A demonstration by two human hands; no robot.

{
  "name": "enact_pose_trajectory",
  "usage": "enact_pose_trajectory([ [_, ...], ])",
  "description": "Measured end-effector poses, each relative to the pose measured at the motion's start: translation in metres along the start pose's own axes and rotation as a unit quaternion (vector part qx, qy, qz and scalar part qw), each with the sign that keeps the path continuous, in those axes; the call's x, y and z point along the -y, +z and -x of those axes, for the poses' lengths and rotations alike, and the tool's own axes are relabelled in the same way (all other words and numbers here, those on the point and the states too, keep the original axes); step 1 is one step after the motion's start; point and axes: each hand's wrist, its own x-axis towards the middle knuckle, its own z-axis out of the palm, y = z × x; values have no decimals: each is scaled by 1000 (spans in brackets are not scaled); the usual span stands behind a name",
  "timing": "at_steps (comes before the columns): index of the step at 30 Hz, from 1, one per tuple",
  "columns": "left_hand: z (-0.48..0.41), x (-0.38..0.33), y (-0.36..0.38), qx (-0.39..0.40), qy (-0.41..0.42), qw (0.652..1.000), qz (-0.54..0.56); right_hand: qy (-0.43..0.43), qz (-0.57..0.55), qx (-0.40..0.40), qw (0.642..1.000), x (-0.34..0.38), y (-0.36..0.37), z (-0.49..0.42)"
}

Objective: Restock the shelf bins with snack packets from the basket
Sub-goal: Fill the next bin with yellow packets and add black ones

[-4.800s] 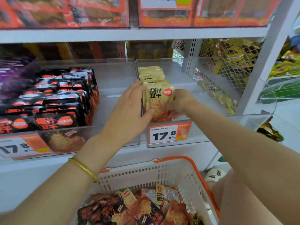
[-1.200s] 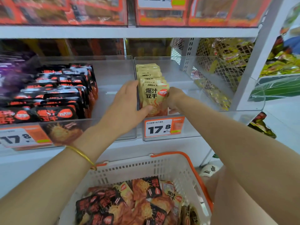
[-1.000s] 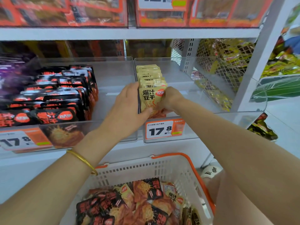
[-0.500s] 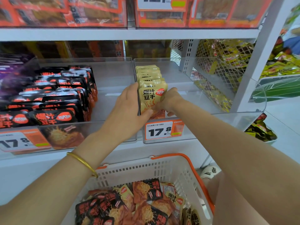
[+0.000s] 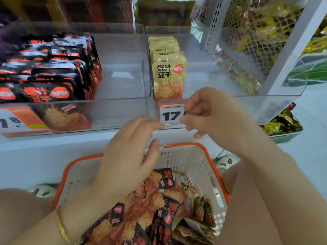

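While both hands are hovering between shelf and basket, the white shelf (image 5: 53, 145) is carrying two clear bins side by side. The left bin (image 5: 122, 76) is holding rows of black packets (image 5: 46, 92) standing upright along its left part, with its right part showing bare plastic. The right bin (image 5: 212, 82) is holding a single row of yellow packets (image 5: 168, 78) standing upright against its left wall, the front one facing out just behind the bin's front lip.

Below the shelf edge, a white basket (image 5: 200, 167) with an orange rim is sitting close to the person, and a loose heap of snack packets (image 5: 155, 200), mostly black-and-orange with a few yellow ones among them, is lying inside it.

The left hand (image 5: 127, 160) is hanging over the far end of the basket, above the heap, its fingers (image 5: 152, 123) relaxed and gripping nothing. The right hand (image 5: 210, 114) is floating in front of the right bin, its fingers (image 5: 191, 121) loosely curled and holding no packet that shows, though motion is blurring them.

A price tag (image 5: 169, 114) on the right bin's front is peeking out beside the right hand, and another tag (image 5: 16, 119) is showing on the left bin. A gold bracelet (image 5: 62, 227) is circling the left wrist.
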Motion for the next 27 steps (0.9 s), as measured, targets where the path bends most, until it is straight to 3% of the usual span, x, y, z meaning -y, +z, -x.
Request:
enact_pose_trajectory([
  [2,23,15,21,95,-44,994,-10,73,112,144,980,-30,33,0],
  [5,39,36,43,177,-137,975,-6,125,323,282,895,-109,96,-26],
  [10,49,51,62,246,-180,952,-14,280,371,294,835,-306,188,-19],
  [12,53,55,67,257,-188,948,-9,337,346,272,832,-365,211,0],
  [15,57,58,69,269,-192,944,-9,378,301,235,843,-360,214,13],
  [19,59,61,70,291,-212,933,-11,376,221,239,868,-275,182,-8],
  [24,65,66,79,389,-258,884,-35,389,207,225,869,-189,131,-25],
  [27,62,65,80,393,-295,871,13,369,111,175,906,-156,105,-22],
])
